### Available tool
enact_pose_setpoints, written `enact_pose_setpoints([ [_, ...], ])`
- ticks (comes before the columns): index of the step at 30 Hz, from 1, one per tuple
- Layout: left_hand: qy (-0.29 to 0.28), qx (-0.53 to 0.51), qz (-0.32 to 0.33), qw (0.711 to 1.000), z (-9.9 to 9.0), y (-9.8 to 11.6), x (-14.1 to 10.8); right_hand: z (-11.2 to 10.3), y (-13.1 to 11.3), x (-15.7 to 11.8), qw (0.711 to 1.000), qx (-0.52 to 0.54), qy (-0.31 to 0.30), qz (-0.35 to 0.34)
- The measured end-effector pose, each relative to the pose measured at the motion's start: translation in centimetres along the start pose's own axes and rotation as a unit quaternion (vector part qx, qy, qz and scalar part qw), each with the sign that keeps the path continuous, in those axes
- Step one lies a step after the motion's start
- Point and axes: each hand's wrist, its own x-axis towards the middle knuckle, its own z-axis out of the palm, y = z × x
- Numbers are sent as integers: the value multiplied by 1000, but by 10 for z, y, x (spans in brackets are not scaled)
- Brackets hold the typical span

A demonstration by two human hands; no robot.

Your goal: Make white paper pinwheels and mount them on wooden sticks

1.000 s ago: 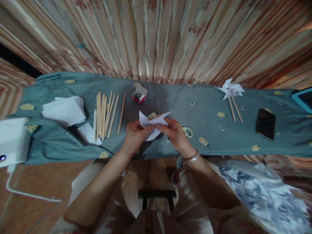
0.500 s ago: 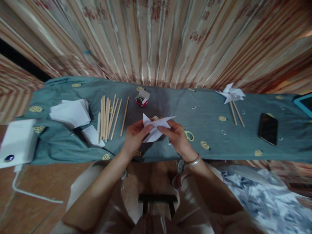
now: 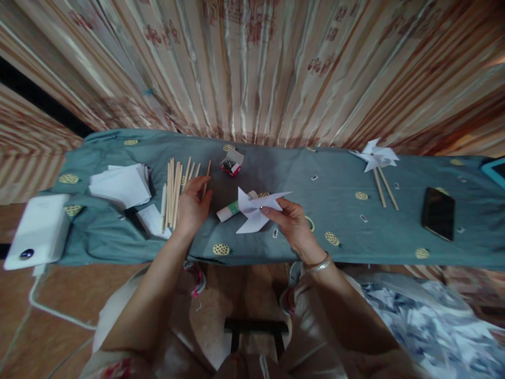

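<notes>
My right hand (image 3: 294, 223) pinches a white paper pinwheel (image 3: 256, 208), with its thumb at a small dark pin head in the pinwheel's middle. Under the pinwheel lies a glue stick (image 3: 228, 212) with a white and green body. My left hand (image 3: 194, 206) is over the row of wooden sticks (image 3: 172, 192), thumb and fingers apart around the rightmost wooden stick (image 3: 208, 169). The lower end of that stick is hidden by the hand. A small red box of pins (image 3: 231, 164), its lid up, stands just beyond.
A stack of white paper (image 3: 120, 187) and a white device with a cable (image 3: 37, 229) lie at the left. Two sticks with a finished pinwheel (image 3: 376, 158), and a phone (image 3: 438, 213), lie right. A green ring handle (image 3: 311, 223) shows beside my right hand.
My left hand has let go of the pinwheel and moved left to the wooden sticks. My right hand keeps the pinwheel in about the same place. The glue stick now shows.
</notes>
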Motion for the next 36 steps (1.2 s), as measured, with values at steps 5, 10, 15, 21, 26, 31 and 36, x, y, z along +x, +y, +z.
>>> enact_pose_setpoints([
  [5, -23, 125, 8, 992, 2, -10, 1, -4, -2, -2, 1000, -21, -7, -2],
  [10, -46, 158, 11, 986, 1, -8, 3, -7, -7, -7, 999, -40, -25, -7],
  [15, -40, 145, -12, 989, -12, -1, 1, -13, -13, -16, 999, -43, -22, -16],
  [21, -8, 10, -36, 999, -22, 20, -19, -22, -21, -31, 995, -89, -23, -27],
  [26, -53, -123, -70, 989, -13, 50, -41, -30, -26, -44, 989, -127, -29, -62],
  [31, -83, -207, -120, 967, -4, 76, -77, -35, -25, -61, 983, -163, -65, -63],
  [36, -108, -292, -255, 915, 5, 87, -130, -37, -24, -75, 971, -206, -111, -45],
])
